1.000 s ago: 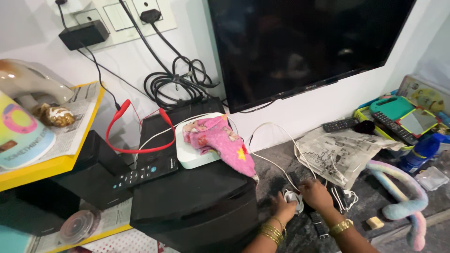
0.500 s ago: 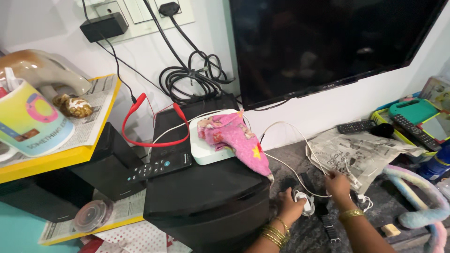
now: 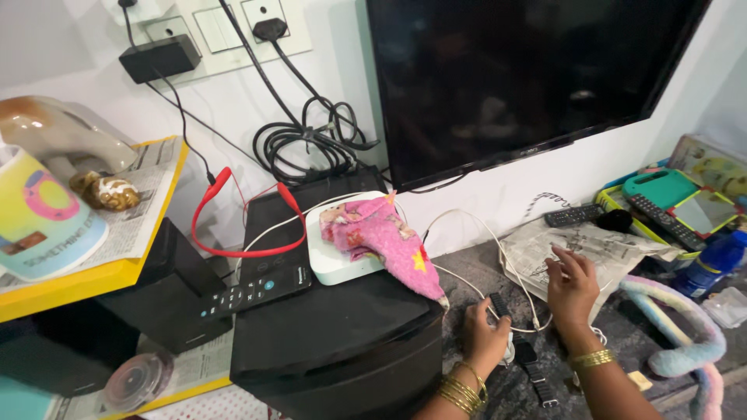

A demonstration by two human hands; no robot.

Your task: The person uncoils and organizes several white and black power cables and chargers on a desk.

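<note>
My left hand (image 3: 482, 336) lies on the dark counter (image 3: 467, 299) with its fingers curled over a small white adapter (image 3: 509, 348). Thin white cables (image 3: 510, 268) run from the white box (image 3: 331, 260) down to this adapter and past the heel of my right hand (image 3: 572, 286). That hand hovers over a crumpled newspaper (image 3: 599, 245), fingers loosely apart; whether it grips a cable is hidden. A black watch strap (image 3: 538, 376) lies between my wrists.
A pink cloth (image 3: 385, 237) drapes over the white box on a black speaker cabinet (image 3: 327, 327). A black remote (image 3: 253, 292), a red clip lead (image 3: 233, 249), a wall television (image 3: 529, 70), more remotes (image 3: 572, 215), a plush toy (image 3: 685, 327) and a blue bottle (image 3: 712, 260) surround the spot.
My right hand has risen and moved right over the newspaper, drawing the white cable along. My left hand stays on the adapter. The view has shifted slightly.
</note>
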